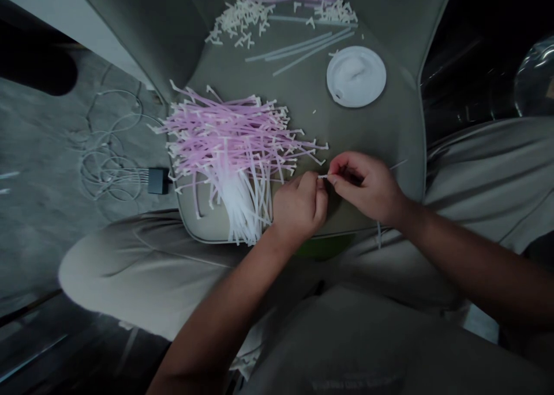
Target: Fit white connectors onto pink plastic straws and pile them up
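A person's left hand [299, 207] and right hand [366, 187] lead back to bare forearms [459, 256]. Below both hands, a loose grey-olive fabric top [346, 349] carries faint dark printed lettering [357, 380], too blurred to read. To either side of the hands, baggy pale khaki-grey trousers [142, 268] show a stitched seam [173, 250] along the leg.

Small white piece [322, 176] mostly hidden by my right hand [361, 187], I can't tell its shape | green object [324, 246] below partly covered | lettering [355, 382] nearest me too blurred to read
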{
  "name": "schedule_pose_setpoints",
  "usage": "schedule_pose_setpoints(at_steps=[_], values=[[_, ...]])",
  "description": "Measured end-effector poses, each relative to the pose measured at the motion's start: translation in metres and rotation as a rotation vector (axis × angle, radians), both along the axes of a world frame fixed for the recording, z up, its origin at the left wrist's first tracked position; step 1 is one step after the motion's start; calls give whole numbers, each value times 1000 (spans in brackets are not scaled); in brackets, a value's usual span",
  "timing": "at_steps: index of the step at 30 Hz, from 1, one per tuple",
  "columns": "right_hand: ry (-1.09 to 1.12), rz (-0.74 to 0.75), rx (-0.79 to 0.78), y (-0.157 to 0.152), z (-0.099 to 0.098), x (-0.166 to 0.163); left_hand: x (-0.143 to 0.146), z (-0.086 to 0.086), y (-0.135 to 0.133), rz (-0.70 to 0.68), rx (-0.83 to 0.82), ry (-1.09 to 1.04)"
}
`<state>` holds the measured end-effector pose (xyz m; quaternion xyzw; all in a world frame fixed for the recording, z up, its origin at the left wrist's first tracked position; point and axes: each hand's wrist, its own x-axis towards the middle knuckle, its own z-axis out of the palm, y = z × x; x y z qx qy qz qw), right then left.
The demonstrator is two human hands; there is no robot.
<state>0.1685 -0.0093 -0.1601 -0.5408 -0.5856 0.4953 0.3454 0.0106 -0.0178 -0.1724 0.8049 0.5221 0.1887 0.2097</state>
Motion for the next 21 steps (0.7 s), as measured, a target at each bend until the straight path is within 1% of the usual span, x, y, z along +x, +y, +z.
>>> schedule_pose_setpoints(at_steps=[5,14,21], values=[[-5,8,-2,1,-3,1,1,0,0,21,22,14],[-18,52,-10,4,-2,5,1,1,2,19,-13,16],[48,65,-45,6,-4,6,1,3,2,25,-29,8]])
